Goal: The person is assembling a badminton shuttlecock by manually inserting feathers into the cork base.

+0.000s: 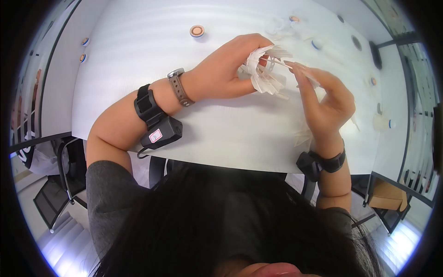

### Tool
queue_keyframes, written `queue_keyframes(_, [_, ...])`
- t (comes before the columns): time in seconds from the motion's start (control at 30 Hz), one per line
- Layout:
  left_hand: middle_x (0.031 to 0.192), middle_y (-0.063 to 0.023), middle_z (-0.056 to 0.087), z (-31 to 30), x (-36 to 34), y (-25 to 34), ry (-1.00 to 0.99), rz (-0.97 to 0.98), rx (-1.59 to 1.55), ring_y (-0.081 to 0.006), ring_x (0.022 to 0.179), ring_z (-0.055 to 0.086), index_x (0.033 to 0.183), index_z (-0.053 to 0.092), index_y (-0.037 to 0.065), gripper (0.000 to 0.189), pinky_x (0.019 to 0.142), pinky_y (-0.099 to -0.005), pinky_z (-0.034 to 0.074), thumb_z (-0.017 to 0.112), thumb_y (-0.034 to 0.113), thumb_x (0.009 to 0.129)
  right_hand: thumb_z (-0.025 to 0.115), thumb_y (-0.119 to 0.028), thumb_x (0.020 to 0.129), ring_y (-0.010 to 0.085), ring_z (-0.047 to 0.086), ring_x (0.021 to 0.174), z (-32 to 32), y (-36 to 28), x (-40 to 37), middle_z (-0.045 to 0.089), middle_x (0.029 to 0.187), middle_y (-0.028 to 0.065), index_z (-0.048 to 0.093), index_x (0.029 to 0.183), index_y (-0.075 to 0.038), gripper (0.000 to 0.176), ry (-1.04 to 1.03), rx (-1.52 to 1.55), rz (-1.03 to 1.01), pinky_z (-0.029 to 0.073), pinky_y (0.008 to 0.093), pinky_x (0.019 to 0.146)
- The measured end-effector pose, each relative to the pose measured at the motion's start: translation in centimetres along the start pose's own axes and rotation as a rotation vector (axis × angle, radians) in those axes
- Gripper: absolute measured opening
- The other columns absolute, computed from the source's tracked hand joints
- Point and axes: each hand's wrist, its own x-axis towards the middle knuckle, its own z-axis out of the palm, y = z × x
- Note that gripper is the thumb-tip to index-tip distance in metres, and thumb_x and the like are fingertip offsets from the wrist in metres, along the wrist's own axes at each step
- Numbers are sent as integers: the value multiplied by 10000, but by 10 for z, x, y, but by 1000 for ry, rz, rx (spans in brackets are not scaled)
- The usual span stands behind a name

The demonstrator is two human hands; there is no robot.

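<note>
Paper bundle (pixel 264 85), white and flared like a frill around a pale inner ring, held up over the table (pixel 221 138). Around the left side of the bundle, left hand (pixel 224 67), closed on it, one digit along the near edge, others bent round the far side, partly hidden by the frill. To the right of the bundle, right hand (pixel 330 99), fingertips pinched together on a thin white stick (pixel 280 63), with the stick's other end reaching into the bundle's opening. Cannot tell whether touching the ring or clear of it.

Step in hand, by the look of it: working the stick at the mouth of the bundle, inward or outward not clear. Next move probably calling for a steady left hold, light enough to spare the frill, and small fingertip adjustments on the right to stay in line with the opening.

Beyond the bundle and to its left, a small round tub (pixel 197 31). Nearer the body and to the bundle's right, white scraps (pixel 303 137), partly behind the right forearm. Well to the bundle's right, a small pale bottle (pixel 382 122), rather blurred.
</note>
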Motion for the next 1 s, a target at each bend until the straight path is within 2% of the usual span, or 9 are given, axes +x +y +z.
queue_keyframes(0.17, [1128,-119,607,0,0,1,0,27,-7,-317,1040,573,1207,554,54,446,920,-393,463,731,217,831,760,50,796,105,626,632,0,2,-1,736,809,90,720,901,16,118,4,14,15,491,218,589])
queue_keyframes(0.37, [1100,-116,591,0,0,2,5,-44,1,-307,1006,572,1197,553,49,426,903,-388,466,730,197,838,755,57,785,119,658,681,1,2,1,751,871,107,724,906,5,135,-23,4,-9,514,225,615])
queue_keyframes(0.53, [1082,-115,574,0,0,3,82,-30,-14,-300,993,570,1198,548,47,427,890,-383,469,733,164,831,748,86,731,227,717,767,1,4,6,751,886,121,726,899,-1,191,-79,-45,-147,554,270,667])
queue_keyframes(0.63, [1073,-111,571,1,2,2,71,-22,5,-298,990,569,1193,549,53,426,887,-384,470,739,160,827,752,83,731,225,716,767,0,5,6,749,879,122,724,895,-4,187,-68,-82,-165,553,270,672])
queue_keyframes(0.77, [1143,-82,575,-2,3,0,0,11,68,-242,1065,551,1270,553,61,503,935,-346,454,752,92,809,758,57,759,188,699,735,-1,1,6,745,852,111,731,885,-13,147,-69,-94,-48,530,255,642])
queue_keyframes(0.87, [1197,-80,592,-3,6,5,-44,61,73,-256,1099,548,1319,553,74,548,966,-364,445,747,91,807,758,22,783,152,660,682,-1,0,3,736,818,89,737,877,-16,103,-81,-48,41,490,241,590])
queue_keyframes(1.0, [1307,-78,585,-1,6,5,-85,37,66,-258,1155,542,1346,544,81,561,1011,-379,435,746,122,824,735,-15,814,131,628,648,0,3,2,723,783,60,741,873,-19,60,-117,-16,113,452,236,553])
